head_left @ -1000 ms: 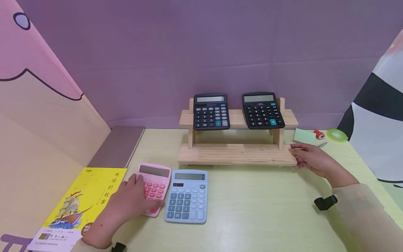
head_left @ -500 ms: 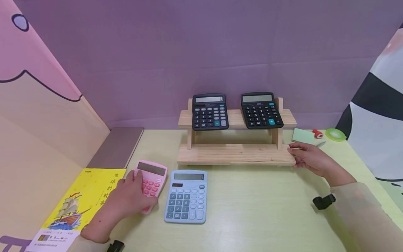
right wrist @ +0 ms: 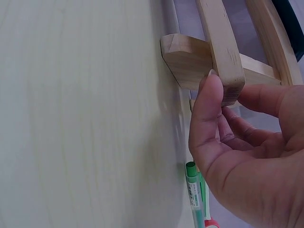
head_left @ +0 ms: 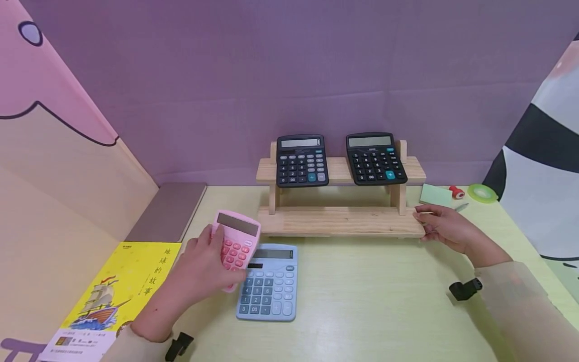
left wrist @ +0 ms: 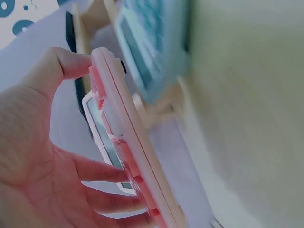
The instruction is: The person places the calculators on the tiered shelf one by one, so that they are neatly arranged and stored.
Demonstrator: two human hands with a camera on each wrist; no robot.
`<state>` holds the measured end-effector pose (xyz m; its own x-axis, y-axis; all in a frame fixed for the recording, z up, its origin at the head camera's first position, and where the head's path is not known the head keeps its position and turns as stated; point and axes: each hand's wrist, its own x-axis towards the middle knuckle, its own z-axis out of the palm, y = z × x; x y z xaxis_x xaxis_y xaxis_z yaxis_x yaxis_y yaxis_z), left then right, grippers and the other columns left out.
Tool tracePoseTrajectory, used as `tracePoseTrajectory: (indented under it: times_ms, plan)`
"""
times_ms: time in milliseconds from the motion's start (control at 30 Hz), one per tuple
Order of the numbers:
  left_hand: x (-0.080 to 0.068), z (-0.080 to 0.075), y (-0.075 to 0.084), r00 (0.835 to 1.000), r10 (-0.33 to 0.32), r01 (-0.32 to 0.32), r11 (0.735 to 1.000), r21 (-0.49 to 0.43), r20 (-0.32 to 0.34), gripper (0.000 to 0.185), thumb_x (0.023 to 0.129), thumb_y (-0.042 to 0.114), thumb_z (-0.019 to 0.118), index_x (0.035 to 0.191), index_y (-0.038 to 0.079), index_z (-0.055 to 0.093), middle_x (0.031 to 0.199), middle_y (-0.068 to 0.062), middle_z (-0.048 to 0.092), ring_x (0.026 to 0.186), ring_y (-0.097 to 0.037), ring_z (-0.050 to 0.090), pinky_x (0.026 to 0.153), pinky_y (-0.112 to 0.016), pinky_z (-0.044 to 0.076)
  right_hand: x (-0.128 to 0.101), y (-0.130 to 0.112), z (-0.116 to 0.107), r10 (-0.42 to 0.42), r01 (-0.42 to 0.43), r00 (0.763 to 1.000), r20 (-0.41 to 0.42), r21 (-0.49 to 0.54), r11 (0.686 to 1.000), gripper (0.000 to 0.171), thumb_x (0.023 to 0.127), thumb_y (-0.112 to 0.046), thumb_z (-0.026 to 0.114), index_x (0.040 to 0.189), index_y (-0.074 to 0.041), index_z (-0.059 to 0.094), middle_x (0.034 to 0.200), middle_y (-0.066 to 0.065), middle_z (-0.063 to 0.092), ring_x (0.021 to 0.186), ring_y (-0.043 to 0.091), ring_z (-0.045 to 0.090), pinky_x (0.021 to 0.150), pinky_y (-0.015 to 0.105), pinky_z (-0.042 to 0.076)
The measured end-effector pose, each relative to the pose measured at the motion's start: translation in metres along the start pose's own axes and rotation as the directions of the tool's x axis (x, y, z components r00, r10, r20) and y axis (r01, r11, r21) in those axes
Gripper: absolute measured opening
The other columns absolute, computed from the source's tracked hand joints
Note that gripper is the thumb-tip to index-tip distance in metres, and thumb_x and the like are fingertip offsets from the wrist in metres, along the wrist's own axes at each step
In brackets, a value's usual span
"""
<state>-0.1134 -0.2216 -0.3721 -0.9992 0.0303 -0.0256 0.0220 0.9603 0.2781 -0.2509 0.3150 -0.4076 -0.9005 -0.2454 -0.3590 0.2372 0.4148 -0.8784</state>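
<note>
A pink calculator [head_left: 239, 246] is in my left hand [head_left: 199, 271], thumb on one side edge and fingers at the other. It is raised and tilted, its lower part hidden by the hand; the left wrist view shows its thin edge [left wrist: 137, 147]. Just under and beside it lies a light blue calculator [head_left: 276, 296], its upper left corner covered. At the right, my right hand [head_left: 445, 229] pinches the end of the lower board of a two-tier wooden rack [head_left: 339, 221]; the right wrist view shows the board end [right wrist: 230, 71] between thumb and fingers.
Two black calculators [head_left: 302, 161] lean on the rack's upper tier. Left stand a yellow book [head_left: 122, 291] and a brown notebook [head_left: 169, 211]. Behind the right hand are a green note pad [head_left: 436, 195], a red stamp [head_left: 457, 192], green tape [head_left: 483, 193] and a green pen [right wrist: 194, 190].
My left hand has first shifted the pink calculator slightly left, then raised it and carried it right, partly over the blue one. The right hand keeps its grip on the rack.
</note>
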Motion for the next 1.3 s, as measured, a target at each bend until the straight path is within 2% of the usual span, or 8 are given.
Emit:
tracePoseTrajectory:
  times_ms: [167,333,467,733,933,1167,1300]
  plan:
    - [0.013,0.000,0.035,0.997,0.071,-0.071,0.997,-0.008,0.015,0.118,0.074,0.053,0.085,0.164,-0.004,0.034,0.167,-0.029,0.036,0.133,-0.051,0.050,0.099,-0.063,0.057,0.001,0.002,0.002,-0.008,0.008,1.000,0.002,0.011,1.000,0.067,0.115,-0.029,0.049,0.163,0.009,0.023,0.119,-0.005,0.060,0.093,0.006,0.066,0.082,0.027,0.064]
    - [0.032,0.005,0.069,0.990,0.130,-0.130,0.991,-0.014,0.049,0.118,0.074,0.057,0.085,0.164,0.001,0.035,0.164,-0.023,0.042,0.129,-0.044,0.053,0.096,-0.056,0.058,0.002,0.002,0.003,-0.017,0.017,1.000,0.008,0.015,1.000,0.067,0.115,-0.030,0.050,0.163,0.008,0.024,0.124,-0.002,0.059,0.095,0.006,0.066,0.082,0.027,0.064]
    - [0.048,0.013,0.096,0.985,0.156,-0.156,0.988,-0.009,0.072,0.115,0.075,0.062,0.082,0.163,0.002,0.039,0.160,-0.020,0.046,0.125,-0.041,0.053,0.095,-0.054,0.057,0.003,0.000,0.004,-0.018,0.018,1.000,0.006,0.024,1.000,0.066,0.115,-0.029,0.050,0.163,0.008,0.025,0.122,-0.003,0.060,0.094,0.007,0.067,0.082,0.028,0.064]
    - [0.074,0.032,0.147,0.979,0.175,-0.179,0.983,0.034,0.100,0.119,0.076,0.069,0.078,0.163,-0.002,0.037,0.159,-0.022,0.044,0.132,-0.043,0.049,0.103,-0.065,0.053,0.004,0.000,0.003,-0.021,0.020,1.000,0.014,0.027,0.999,0.065,0.115,-0.029,0.050,0.162,0.008,0.025,0.117,-0.006,0.061,0.094,0.007,0.066,0.082,0.028,0.064]
    - [0.091,0.043,0.177,0.981,0.176,-0.187,0.973,0.136,0.084,0.124,0.075,0.076,0.076,0.161,-0.003,0.036,0.158,-0.022,0.043,0.128,-0.040,0.051,0.102,-0.058,0.055,0.007,0.000,0.003,-0.019,0.019,1.000,0.021,0.026,0.999,0.065,0.115,-0.030,0.050,0.162,0.007,0.025,0.121,-0.002,0.059,0.095,0.008,0.065,0.083,0.028,0.064]
    - [0.107,0.049,0.214,0.980,0.150,-0.171,0.972,0.161,0.133,0.130,0.078,0.083,0.070,0.166,-0.002,0.028,0.165,-0.022,0.036,0.137,-0.040,0.047,0.106,-0.057,0.055,0.003,0.004,-0.001,-0.022,0.021,0.999,0.022,0.046,0.999,0.064,0.115,-0.028,0.049,0.162,0.008,0.025,0.115,-0.007,0.061,0.094,0.008,0.065,0.082,0.028,0.064]
    - [0.113,0.055,0.232,0.984,0.125,-0.149,0.968,0.200,0.130,0.131,0.077,0.089,0.066,0.166,0.000,0.028,0.164,-0.020,0.038,0.135,-0.037,0.049,0.102,-0.054,0.057,0.003,0.005,-0.002,-0.026,0.025,0.999,0.023,0.064,0.998,0.064,0.115,-0.028,0.050,0.162,0.008,0.024,0.110,-0.009,0.062,0.092,0.007,0.065,0.081,0.027,0.064]
